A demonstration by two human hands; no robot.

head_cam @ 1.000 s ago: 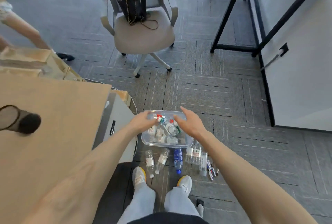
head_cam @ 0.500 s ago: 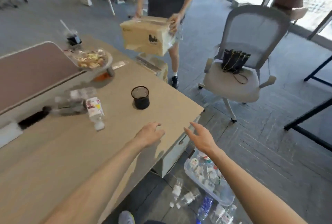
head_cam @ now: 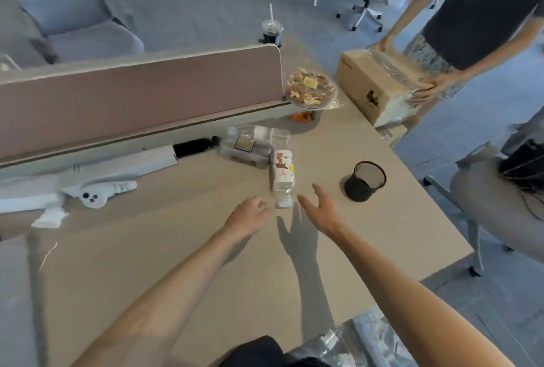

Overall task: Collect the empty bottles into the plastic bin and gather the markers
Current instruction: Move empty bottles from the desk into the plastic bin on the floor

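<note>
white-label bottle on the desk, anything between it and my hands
Nothing visible. The left hand and right hand flank the cap end of the white-label bottle, with only bare desk between. The mesh cup stands aside.

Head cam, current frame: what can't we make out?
- plastic bin: head view, cut off by the bottom edge and partly hidden behind the desk; blurred, so its contents are unreadable.
- markers: none visible in the head view.
- clear bottles: head view, overlapping and blurred; their count and fill are unclear.
- left hand: head view, blur hides whether its fingers touch the labelled bottle.
</note>
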